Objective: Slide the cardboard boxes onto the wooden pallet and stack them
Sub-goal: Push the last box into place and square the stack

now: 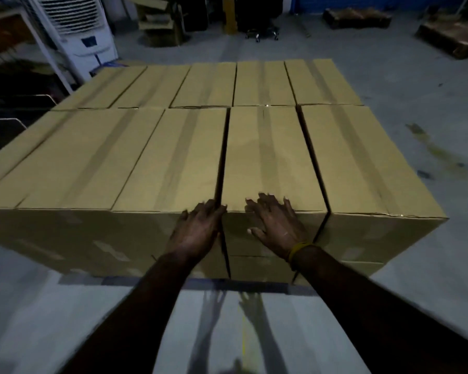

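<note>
The box in hand sits straight ahead of the person, second from the right in the near row of the top layer, with both hands at its near end. A dark gap runs along each of its long sides, the wider one just off the left hand, so it looks as though it wants nudging over to close up with its neighbour.

The right hand lies flat over the near top edge, fingers spread and straight, thumb down on the front face; it presses, it grips nothing. The left hand is at the box's near left corner, right over the gap, fingers stretched forward on the top edge. Whether any fingertip dips into the gap is hard to tell through the blur.

To do this well, the push should be low and even from both palms, square to the box, so it slides without skewing. Fingers ought to stay out of that left gap before it shuts.

Beyond the fingertips, a second row of boxes fills the far side of the layer. Right of the right hand, the end box stands by the edge. The pallet itself is hidden under the stack. Further off are a white cooler far left and spare pallets far right.
</note>
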The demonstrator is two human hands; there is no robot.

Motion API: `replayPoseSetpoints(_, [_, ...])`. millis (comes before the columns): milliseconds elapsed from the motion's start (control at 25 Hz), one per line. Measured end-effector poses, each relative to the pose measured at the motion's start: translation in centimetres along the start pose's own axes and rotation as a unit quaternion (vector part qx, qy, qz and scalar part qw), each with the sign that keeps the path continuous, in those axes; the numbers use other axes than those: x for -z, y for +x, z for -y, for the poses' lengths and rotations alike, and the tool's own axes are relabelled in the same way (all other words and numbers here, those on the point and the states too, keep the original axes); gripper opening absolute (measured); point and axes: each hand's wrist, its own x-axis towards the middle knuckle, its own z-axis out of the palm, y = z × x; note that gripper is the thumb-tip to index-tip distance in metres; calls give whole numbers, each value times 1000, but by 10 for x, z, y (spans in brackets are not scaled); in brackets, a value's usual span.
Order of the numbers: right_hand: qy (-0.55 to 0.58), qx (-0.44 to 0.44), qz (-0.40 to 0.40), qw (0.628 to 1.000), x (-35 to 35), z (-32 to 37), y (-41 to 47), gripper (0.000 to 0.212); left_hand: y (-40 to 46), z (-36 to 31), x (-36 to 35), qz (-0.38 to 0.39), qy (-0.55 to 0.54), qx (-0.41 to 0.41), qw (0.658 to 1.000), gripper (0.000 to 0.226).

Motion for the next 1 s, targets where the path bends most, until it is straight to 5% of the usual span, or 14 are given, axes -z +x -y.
replayPoseSetpoints(200, [-7, 1, 14, 1000, -8, 86, 46, 80, -17, 89, 3, 6, 50, 79, 996, 71])
replayPoseSetpoints(360, [-25, -77, 77, 994, -23, 115, 61, 82, -20, 158, 5, 39, 50, 144, 988, 74])
replayPoseSetpoints(560, [-22, -109, -16, 994, -43, 121, 59, 59, -17, 183, -7, 8, 31, 99, 995, 86])
replayPoseSetpoints(1000, [-36, -118, -2, 992, -43, 123, 64, 53, -14, 194, -17, -12, 42, 74, 996, 88])
